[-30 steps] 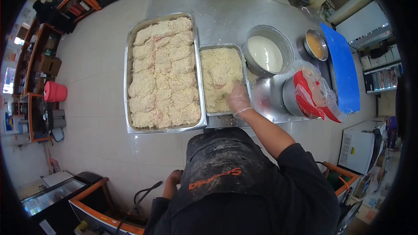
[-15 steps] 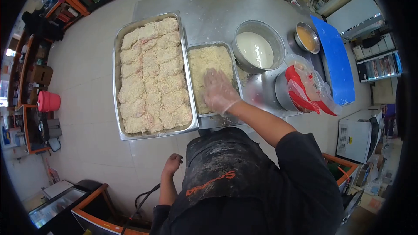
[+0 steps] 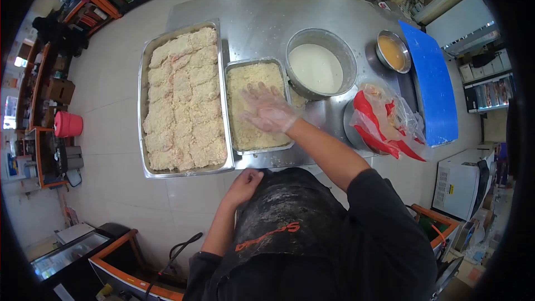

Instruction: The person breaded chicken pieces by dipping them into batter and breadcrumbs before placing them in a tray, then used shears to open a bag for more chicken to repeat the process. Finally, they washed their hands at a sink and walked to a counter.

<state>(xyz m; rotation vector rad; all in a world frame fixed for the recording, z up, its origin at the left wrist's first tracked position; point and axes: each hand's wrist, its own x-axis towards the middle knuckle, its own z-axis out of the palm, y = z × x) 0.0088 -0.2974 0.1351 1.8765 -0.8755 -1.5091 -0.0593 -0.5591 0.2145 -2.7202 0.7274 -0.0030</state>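
Note:
My right hand (image 3: 268, 109), in a clear plastic glove, lies with fingers spread on the pale crumbs (image 3: 259, 75) in the small metal tray (image 3: 229, 128). My left hand (image 3: 244, 185) is bare and hangs by the table's front edge near the apron, its fingers curled; what they hold, if anything, cannot be made out. Left of the small tray, a large metal tray (image 3: 142, 128) carries several rows of crumb-coated pieces (image 3: 186, 97). A round metal pot (image 3: 351, 69) of white batter (image 3: 316, 68) stands at the small tray's right.
Farther right on the steel table (image 3: 251, 11) are a bowl of orange liquid (image 3: 392, 52), a blue board (image 3: 432, 83), and a metal container (image 3: 352, 128) with a red and clear plastic bag (image 3: 387, 120). Shelves (image 3: 42, 106) and a pink bucket (image 3: 68, 124) stand at the left.
My right hand has shifted left over the crumbs and its fingers are more spread. My left hand has risen to the table's front edge. The view has moved slightly.

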